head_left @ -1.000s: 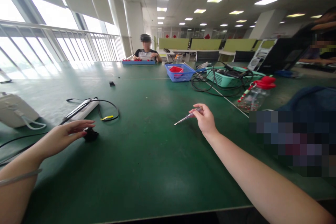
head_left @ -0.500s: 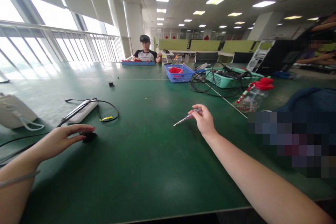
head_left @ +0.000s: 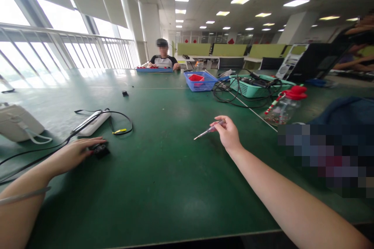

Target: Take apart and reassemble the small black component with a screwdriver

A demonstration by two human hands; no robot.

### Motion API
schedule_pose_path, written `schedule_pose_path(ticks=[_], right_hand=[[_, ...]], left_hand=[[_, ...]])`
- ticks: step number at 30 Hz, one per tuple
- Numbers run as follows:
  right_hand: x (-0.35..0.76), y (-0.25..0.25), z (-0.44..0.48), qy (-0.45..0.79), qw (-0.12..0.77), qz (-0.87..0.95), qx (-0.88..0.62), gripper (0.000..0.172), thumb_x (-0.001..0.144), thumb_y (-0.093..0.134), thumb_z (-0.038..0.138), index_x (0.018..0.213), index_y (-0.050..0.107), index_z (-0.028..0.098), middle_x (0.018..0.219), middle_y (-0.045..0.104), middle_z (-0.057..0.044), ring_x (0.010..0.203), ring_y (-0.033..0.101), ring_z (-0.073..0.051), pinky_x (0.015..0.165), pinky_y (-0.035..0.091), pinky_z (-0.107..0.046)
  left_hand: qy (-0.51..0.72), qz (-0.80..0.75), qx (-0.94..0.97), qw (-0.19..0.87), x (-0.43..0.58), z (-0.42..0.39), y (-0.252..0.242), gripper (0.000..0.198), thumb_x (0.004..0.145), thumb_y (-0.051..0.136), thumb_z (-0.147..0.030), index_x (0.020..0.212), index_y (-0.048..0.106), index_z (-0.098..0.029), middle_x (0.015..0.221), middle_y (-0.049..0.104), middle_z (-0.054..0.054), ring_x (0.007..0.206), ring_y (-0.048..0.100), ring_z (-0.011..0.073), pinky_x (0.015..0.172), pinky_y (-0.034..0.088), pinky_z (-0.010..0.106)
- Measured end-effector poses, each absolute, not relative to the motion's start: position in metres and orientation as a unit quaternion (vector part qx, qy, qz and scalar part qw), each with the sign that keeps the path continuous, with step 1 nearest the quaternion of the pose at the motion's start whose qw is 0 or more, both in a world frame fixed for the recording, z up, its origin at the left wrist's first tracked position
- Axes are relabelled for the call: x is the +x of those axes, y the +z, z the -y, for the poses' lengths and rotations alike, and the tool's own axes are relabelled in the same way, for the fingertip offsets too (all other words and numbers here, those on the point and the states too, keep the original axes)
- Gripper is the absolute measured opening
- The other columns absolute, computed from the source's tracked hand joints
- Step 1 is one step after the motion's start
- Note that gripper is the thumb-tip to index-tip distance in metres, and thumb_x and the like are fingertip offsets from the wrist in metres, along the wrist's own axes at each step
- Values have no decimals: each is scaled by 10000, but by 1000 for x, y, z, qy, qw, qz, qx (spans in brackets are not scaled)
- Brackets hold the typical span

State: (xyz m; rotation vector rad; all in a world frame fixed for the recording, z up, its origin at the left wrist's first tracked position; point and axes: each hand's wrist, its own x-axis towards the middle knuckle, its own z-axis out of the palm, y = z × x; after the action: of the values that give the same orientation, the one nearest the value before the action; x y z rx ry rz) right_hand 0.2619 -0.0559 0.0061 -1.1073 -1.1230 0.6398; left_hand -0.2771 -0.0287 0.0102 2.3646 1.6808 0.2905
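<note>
The left hand [head_left: 73, 155] lies low on the green counter [head_left: 163, 179], fingers stretched out and loosely together, their tips touching the near left side of a small black piece [head_left: 101, 150]. The hand is not closed around it; the piece sits on the counter.

Well to the right of the piece, the right hand [head_left: 229, 134] is raised above the counter, thumb and fingertips pinched on the handle of a thin screwdriver [head_left: 206, 131]. Its metal tip points back toward the piece and slightly down.

Just beyond the piece lies a white power strip [head_left: 92, 123], with a black cable [head_left: 124, 118] looping off its far end. Far left of the piece stands a white box [head_left: 17, 122]. Farther back from the piece is a tiny black item [head_left: 125, 93].

Far beyond the piece and to its right stand a blue basket [head_left: 201, 82] and a green basket [head_left: 251, 88] with black cords. Nearer, on that same side, is a clear bottle [head_left: 282, 109] with a red cap. Straight across the counter from the piece, another person [head_left: 162, 59] sits at the far edge.
</note>
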Motion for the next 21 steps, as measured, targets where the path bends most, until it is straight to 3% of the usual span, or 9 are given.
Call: schedule_pose_path(ticks=[3, 7, 12, 16, 21], right_hand=[[262, 6, 56, 285, 659, 498, -487, 230, 725, 644, 282, 925, 568, 198, 740, 686, -12, 650, 668, -175, 679, 571, -348], [261, 7, 57, 285, 659, 499, -484, 224, 731, 641, 282, 924, 566, 196, 740, 685, -11, 638, 666, -169, 674, 572, -344], [261, 8, 58, 281, 657, 501, -488, 225, 732, 637, 280, 928, 565, 197, 739, 683, -6, 631, 663, -165, 663, 573, -337], [261, 7, 57, 284, 658, 502, -485, 221, 733, 632, 278, 927, 563, 196, 741, 682, -10, 627, 662, -164, 648, 573, -328], [261, 8, 58, 286, 656, 502, -486, 234, 732, 630, 281, 933, 558, 186, 748, 679, -10, 627, 661, -158, 652, 574, -325]], left_hand=[[57, -611, 788, 47, -280, 28, 12, 581, 749, 484, -504, 1232, 628, -215, 1240, 646, 101, 1125, 584, 349, 973, 445, 486], [44, -652, 756, -40, -271, 34, 21, 622, 789, 419, -576, 1195, 636, -158, 1173, 655, 165, 1074, 574, 389, 935, 432, 525], [131, -679, 721, -47, -234, 55, 39, 639, 842, 336, -632, 1196, 592, -166, 1035, 662, 133, 923, 618, 306, 803, 496, 423], [96, -639, 763, -28, -217, 62, 41, 620, 771, 443, -698, 1144, 645, -246, 1090, 660, 80, 945, 619, 294, 839, 485, 411], [53, -616, 785, -31, -214, 56, 31, 619, 770, 460, -689, 1125, 659, -222, 1148, 648, 98, 1041, 592, 303, 898, 468, 416]])
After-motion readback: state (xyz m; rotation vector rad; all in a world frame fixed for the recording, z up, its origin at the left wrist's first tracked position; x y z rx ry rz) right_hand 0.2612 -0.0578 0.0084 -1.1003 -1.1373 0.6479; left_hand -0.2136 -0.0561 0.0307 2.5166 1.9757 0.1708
